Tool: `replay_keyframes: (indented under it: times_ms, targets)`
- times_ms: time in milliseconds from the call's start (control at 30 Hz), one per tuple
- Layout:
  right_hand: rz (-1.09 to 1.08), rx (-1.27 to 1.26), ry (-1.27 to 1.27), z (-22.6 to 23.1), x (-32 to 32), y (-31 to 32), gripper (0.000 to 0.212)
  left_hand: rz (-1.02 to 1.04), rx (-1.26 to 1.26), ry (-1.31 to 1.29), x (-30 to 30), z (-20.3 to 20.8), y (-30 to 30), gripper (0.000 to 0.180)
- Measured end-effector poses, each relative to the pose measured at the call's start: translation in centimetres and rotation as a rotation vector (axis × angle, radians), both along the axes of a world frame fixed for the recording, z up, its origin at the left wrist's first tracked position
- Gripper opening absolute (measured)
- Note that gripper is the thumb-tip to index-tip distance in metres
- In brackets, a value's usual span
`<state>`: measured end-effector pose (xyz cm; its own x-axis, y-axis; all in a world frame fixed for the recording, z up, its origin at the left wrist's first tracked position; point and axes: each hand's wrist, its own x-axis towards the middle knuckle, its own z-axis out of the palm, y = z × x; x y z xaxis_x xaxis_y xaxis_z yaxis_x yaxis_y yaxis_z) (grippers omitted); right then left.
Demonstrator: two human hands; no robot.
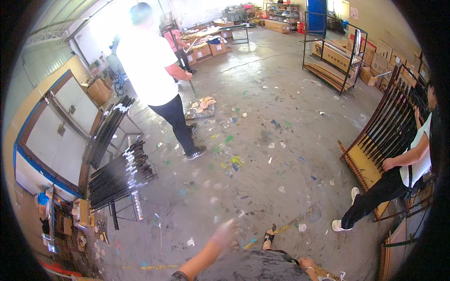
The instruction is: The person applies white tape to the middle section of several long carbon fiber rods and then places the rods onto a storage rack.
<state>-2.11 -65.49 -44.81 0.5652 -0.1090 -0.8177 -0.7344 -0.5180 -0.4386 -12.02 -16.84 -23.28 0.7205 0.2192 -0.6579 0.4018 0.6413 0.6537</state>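
My left hand [226,233] is held out in front of my dark top, over the floor, smeared by motion. I can make out nothing in it, and its fingers are too blurred to read. Low at my right side, near the lower edge, is my right hand [307,263], with a pale band at the wrist. Its fingers do not show clearly, nor whether it holds anything. One of my feet in a dark sandal [268,236] stands just ahead on the stained floor [262,173]. Neither hand visibly touches any of the racks.
Bundles of black rods [123,175] lie on stands at left. A person in white [150,61] holds a long-handled dustpan [200,112] with scraps. At right another person [403,159] handles black rods on a slanted rack [384,126]. A metal frame [333,61] holds boxes behind.
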Motion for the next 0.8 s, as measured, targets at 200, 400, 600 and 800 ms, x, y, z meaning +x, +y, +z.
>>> replay_keyframes:
  times_ms: [200, 400, 600, 800]
  targets:
    - [0.076, 0.014, -0.228, -1.9, 2.5, 2.9, 0.007, 0.22, -0.226, 0.042, -0.2, -0.8, 0.0, 0.041]
    - [0.057, 0.063, -0.23, 0.5, 4.2, 4.5, 0.014, 0.051, 0.026, -0.055, -1.6, 0.4, 0.0, 0.03]
    - [0.149, 0.064, -0.242, -1.0, 4.0, 3.1, 0.006, 0.093, 0.048, -0.051, -2.0, 0.8, -0.3, 0.027]
    - [0.002, 0.08, -0.12, 0.2, 2.9, 2.9, 0.01, 0.175, 0.046, 0.005, -0.6, 4.3, -0.6, 0.029]
